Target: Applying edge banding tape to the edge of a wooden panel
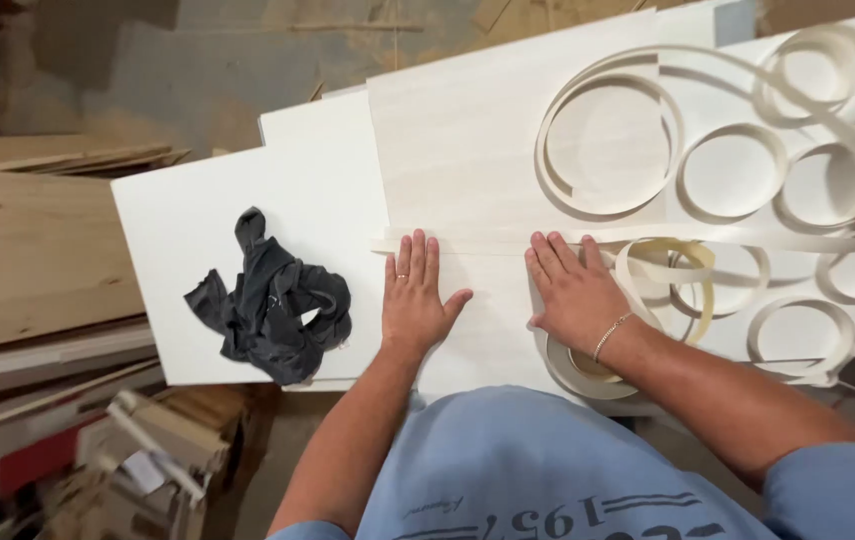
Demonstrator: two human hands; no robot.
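both hands lie flat, grip open: left hand (416, 300) and right hand (575, 290) press a pale strip (478, 244) onto the white board (468, 150); dark rag (273, 300) at nine o'clock.

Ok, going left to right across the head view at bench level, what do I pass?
Bare wood planks → dark crumpled rag → left hand flat on the white panel → right hand → loose coils of pale edge banding.

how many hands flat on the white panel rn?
2. Left hand lies palm down, fingers spread, beside the dark rag. Right hand lies flat next to the curled pale edge-banding strip. Both fingertips reach a straight strip laid across the white panel.
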